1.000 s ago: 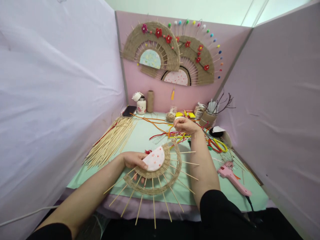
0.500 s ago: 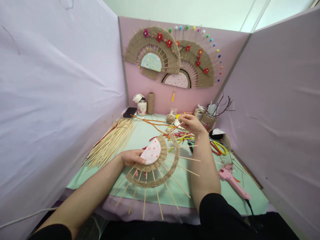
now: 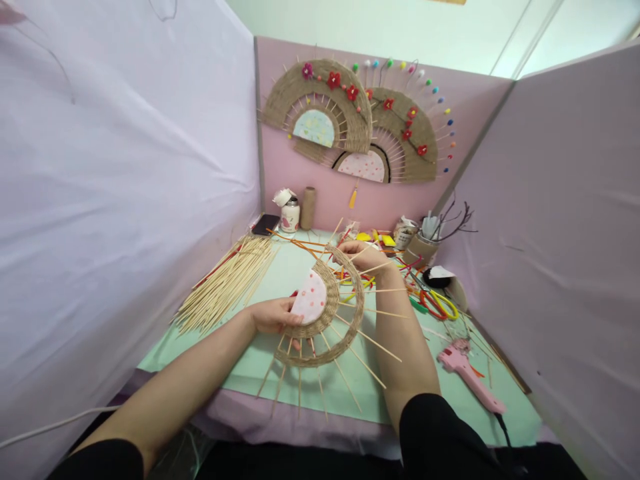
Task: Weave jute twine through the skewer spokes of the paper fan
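Note:
A half-round woven fan (image 3: 332, 313) of twine and thin sticks is held tilted above the table, its sticks spreading out to the right and downward. At its centre is a white half-disc with pink dots. My left hand (image 3: 277, 315) grips the fan by this half-disc, thumb on the front and fingers behind. My right hand (image 3: 363, 257) is at the upper end of the outer twine band, partly behind the sticks. Its fingers are bent together there; what is between them is hidden.
A bundle of thin sticks (image 3: 233, 283) lies on the left. Scissors (image 3: 440, 303) and a pink glue gun (image 3: 470, 377) lie on the right. Behind stand a jar (image 3: 290, 215), a twine spool (image 3: 309, 208) and a pot of twigs (image 3: 423, 247). Finished fans (image 3: 345, 113) hang on the back panel.
My right hand has come down from above the fan to the end of its outer band. The fan has turned and shifted slightly in my left hand. The view has tilted a little.

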A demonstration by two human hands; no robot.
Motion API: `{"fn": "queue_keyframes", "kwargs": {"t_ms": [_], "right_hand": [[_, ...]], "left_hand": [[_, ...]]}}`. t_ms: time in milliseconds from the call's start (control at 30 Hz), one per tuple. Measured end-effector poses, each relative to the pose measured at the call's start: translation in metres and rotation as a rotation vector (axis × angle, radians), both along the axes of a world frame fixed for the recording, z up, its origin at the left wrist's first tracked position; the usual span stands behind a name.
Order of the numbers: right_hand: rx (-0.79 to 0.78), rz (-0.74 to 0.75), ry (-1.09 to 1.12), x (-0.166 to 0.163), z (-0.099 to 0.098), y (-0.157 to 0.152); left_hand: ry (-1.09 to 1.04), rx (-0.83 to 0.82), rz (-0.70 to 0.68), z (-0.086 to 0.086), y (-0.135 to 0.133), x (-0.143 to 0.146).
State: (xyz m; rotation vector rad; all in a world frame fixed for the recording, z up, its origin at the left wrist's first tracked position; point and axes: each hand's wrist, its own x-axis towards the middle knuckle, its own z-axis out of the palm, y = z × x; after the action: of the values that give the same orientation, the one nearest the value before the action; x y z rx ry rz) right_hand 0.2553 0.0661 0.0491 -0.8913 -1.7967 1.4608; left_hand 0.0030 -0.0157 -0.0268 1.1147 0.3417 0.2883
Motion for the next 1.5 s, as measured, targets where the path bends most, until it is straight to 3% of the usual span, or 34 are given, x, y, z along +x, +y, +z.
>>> {"fn": "queue_keyframes", "kwargs": {"t_ms": [233,467,567,667,733,833,900,933,1000,1167,1500], "right_hand": [[0.021,-0.134,0.224,-0.001,0.002,0.002],[-0.04,-0.217,0.154,-0.003,-0.007,0.01],[-0.081,-0.245,0.109,-0.005,-0.018,0.018],[-0.162,-0.239,0.101,-0.007,-0.03,0.025],[-0.206,-0.228,0.097,-0.008,-0.035,0.028],[-0.252,-0.188,0.055,-0.008,-0.041,0.029],[-0.262,-0.146,0.028,-0.01,-0.043,0.028],[-0.266,-0.12,0.017,-0.01,-0.045,0.028],[-0.279,-0.079,-0.011,-0.012,-0.047,0.028],[-0.286,-0.107,-0.022,-0.019,-0.053,0.021],[-0.206,-0.245,0.051,-0.02,-0.078,-0.034]], "left_hand": [[-0.017,-0.029,0.196,0.0,-0.001,0.009],[0.003,-0.004,0.505,-0.006,-0.01,0.039],[0.28,0.219,0.627,-0.005,-0.011,0.04],[0.62,0.488,0.569,0.009,-0.005,0.027],[0.72,0.57,0.529,0.024,0.005,0.018],[0.772,0.656,0.745,0.039,0.028,0.012],[0.634,0.552,0.984,0.037,0.045,0.02],[0.516,0.425,1.116,0.033,0.051,0.026],[0.318,0.205,1.23,0.02,0.059,0.041],[0.129,-0.003,1.163,-0.005,0.052,0.065],[-0.072,-0.199,1.127,-0.007,0.019,0.07]]}}
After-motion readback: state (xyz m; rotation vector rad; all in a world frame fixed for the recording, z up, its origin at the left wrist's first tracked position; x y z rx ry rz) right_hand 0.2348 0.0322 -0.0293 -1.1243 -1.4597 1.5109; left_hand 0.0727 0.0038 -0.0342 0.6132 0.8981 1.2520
